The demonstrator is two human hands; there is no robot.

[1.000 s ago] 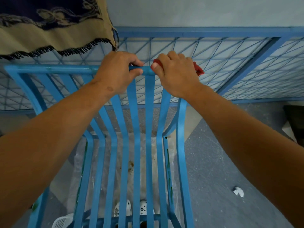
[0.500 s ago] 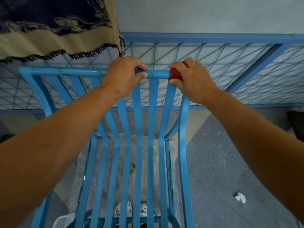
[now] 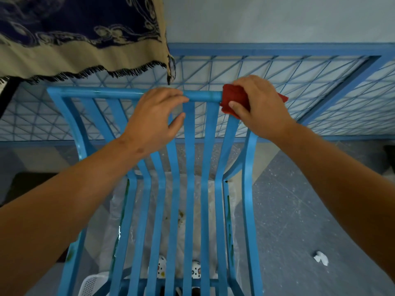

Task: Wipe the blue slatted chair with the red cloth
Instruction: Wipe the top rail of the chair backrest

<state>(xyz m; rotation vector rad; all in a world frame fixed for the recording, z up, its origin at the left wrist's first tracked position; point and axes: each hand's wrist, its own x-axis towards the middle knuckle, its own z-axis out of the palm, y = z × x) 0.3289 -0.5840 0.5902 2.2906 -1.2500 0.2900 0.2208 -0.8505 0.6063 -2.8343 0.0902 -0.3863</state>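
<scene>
In the head view, the blue slatted chair [image 3: 190, 189] is being seen from above and behind its back, with the top rail [image 3: 203, 96] running left to right across the frame and the slats dropping away from it toward the bottom edge. The red cloth [image 3: 232, 99] is being pinched around the right end of that rail by the right hand [image 3: 259, 105], with the thumb pressed on the near side of the cloth and the fingers curled over the far side. The rail is being touched near its middle by the left hand [image 3: 157, 116], whose fingers are lying loosely over the bar while the thumb is being held apart below it, so no firm grasp is being shown. The bare length of rail is lying to the left of the cloth, between the two hands, and its long axis is being followed by any sweep; the right hand is judged the nearer and only one fit for it. The right corner and the outer upright [image 3: 249, 189] just below the cloth are also being left within reach. A patterned fringed blanket [image 3: 85, 35] is hanging at upper left, and a scrap of white paper [image 3: 320, 257] is lying on the floor.
</scene>
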